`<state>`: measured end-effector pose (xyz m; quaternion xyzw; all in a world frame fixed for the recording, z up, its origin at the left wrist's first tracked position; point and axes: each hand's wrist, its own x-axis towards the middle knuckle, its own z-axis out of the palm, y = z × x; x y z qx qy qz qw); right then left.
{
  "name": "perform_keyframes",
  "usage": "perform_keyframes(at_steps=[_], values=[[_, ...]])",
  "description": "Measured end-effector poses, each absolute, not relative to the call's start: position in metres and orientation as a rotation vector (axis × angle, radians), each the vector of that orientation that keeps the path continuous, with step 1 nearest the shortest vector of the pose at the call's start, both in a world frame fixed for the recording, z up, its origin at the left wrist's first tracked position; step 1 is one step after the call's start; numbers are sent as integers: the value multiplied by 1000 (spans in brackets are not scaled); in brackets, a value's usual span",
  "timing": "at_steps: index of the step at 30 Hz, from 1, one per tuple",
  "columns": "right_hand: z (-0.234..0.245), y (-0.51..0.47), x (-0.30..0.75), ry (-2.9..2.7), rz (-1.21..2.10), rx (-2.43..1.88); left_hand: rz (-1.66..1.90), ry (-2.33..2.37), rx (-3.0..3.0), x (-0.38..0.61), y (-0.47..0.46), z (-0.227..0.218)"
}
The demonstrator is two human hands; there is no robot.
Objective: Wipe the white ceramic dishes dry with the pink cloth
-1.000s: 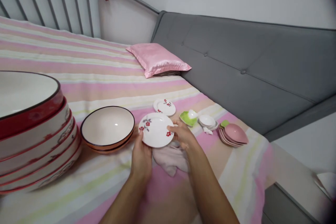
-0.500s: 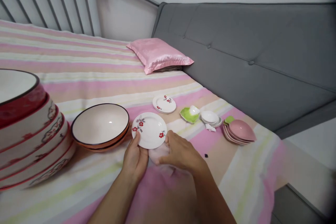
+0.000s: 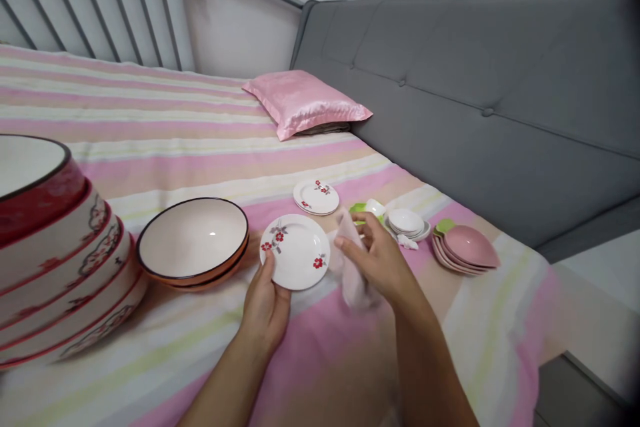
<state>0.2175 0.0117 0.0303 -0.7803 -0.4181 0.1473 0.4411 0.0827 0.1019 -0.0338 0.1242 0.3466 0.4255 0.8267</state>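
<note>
My left hand (image 3: 266, 303) grips a small white plate (image 3: 296, 260) by its lower left edge, thumb on the rim and fingers beneath. Red flowers with grey leaves decorate the plate, which is tilted toward me above the bed. Just right of the plate, my right hand (image 3: 376, 255) pinches a pale pink cloth (image 3: 353, 273) that hangs down, slightly blurred. Beyond the held plate lie similar flowered plates (image 3: 316, 197), stacked. Part of a green leaf-shaped dish (image 3: 358, 209) is hidden behind my right hand.
Orange-sided bowls (image 3: 195, 240) and a tall stack of red and white bowls (image 3: 60, 267) stand left. Small white dishes (image 3: 406, 221) and pink leaf-shaped dishes (image 3: 467, 248) sit right. A pink pillow (image 3: 310, 103) lies near the grey headboard (image 3: 450, 60) on the striped bedsheet (image 3: 165, 160).
My right hand has moved up and right, away from the plate's edge, lifting the cloth with it. The plate in my left hand has shifted slightly right.
</note>
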Motion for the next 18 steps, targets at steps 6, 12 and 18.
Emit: perform_keyframes(at_steps=[6, 12, 18], values=[[-31, 60, 197, -1136, -102, -1979, 756, 792, 472, 83, 90, -35], [-53, 69, 194, -1200, -154, -1920, 777, 749, 638, 83, 88, -49], [-51, 68, 199, -1246, -61, -1948, 745, 717, 677, 81, 88, -48]])
